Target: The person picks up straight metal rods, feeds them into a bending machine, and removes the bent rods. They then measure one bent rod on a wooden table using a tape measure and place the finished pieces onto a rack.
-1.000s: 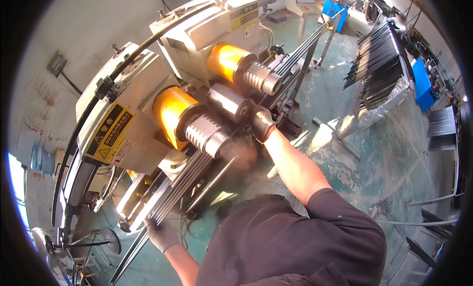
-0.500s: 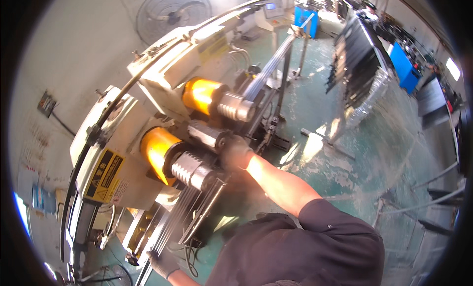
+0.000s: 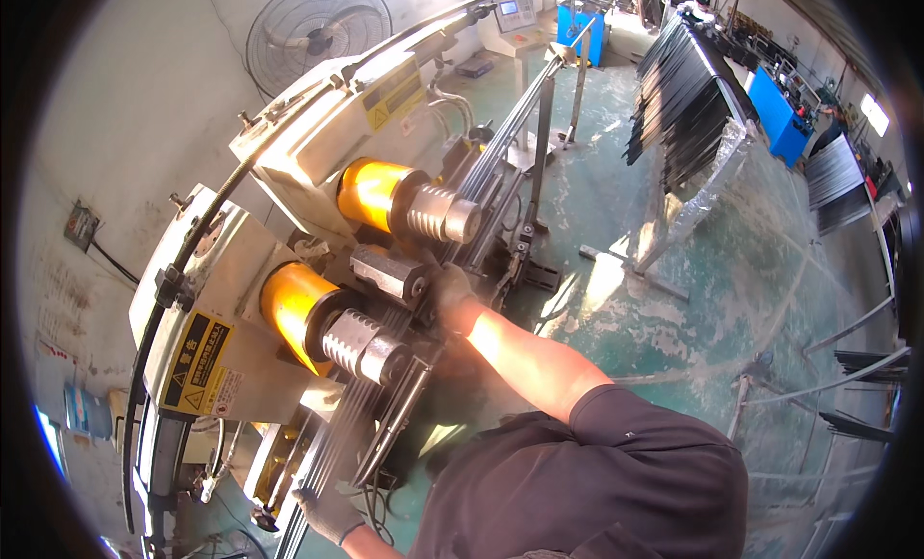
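My gloved left hand [image 3: 327,513] is closed at the edge of a bundle of long thin metal bars [image 3: 332,443] at the lower left, beside the machine. My gloved right hand [image 3: 449,293] is next to the end of a grey metal block [image 3: 390,271], between two ribbed steel rollers. Its fingers are smeared and partly hidden, so what they touch is unclear. The near ribbed roller [image 3: 364,345] and far ribbed roller [image 3: 443,212] stick out from yellow cylinders. The bars run under the rollers and onward to the far end [image 3: 515,126].
The cream machine housing [image 3: 289,164] has a black curved hose [image 3: 207,217] along it. A wall fan [image 3: 318,39] and a control box [image 3: 513,15] stand behind. On the right, a rack of dark rods [image 3: 683,97] stands on the green floor, with blue machines [image 3: 778,111] beyond.
The view has shifted slightly, so the machine appears further left. My right hand has drawn a little away from the block's end, which shows more now. My left hand stays at the bars.
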Motion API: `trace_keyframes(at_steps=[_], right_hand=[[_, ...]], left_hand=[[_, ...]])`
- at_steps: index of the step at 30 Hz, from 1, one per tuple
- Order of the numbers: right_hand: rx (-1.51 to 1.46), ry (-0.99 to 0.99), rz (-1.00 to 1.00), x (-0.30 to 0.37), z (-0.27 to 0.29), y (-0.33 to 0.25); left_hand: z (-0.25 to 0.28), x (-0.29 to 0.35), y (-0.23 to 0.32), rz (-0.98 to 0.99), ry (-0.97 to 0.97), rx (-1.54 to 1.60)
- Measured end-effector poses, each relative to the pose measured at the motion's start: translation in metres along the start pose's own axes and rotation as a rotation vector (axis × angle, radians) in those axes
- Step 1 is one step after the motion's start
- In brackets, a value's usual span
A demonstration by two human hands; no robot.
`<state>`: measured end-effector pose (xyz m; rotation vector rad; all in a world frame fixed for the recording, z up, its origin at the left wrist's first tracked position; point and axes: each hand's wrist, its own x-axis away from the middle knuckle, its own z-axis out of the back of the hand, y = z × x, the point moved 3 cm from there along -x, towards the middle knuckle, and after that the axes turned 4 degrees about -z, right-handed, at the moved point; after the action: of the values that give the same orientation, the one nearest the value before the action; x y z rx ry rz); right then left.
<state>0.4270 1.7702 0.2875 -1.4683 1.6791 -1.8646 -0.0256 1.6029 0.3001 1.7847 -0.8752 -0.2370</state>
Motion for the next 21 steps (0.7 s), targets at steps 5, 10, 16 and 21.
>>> trace_keyframes(at_steps=[5, 10, 16, 21], right_hand=[[-0.109, -0.036, 0.200, -0.006, -0.011, 0.030], [-0.236, 0.062, -0.026, 0.027, -0.009, -0.013], [-0.221, 0.121, 0.160, -0.007, -0.009, 0.008], [-0.229, 0.013, 0.096, -0.008, -0.010, 0.019]], left_hand=[[-0.046, 0.040, -0.005, -0.012, -0.064, -0.225], [-0.031, 0.021, -0.007, 0.109, -0.215, -0.121], [0.093, -0.094, 0.001, 0.042, -0.222, 0.473], [0.111, -0.107, -0.001, 0.040, -0.261, 0.375]])
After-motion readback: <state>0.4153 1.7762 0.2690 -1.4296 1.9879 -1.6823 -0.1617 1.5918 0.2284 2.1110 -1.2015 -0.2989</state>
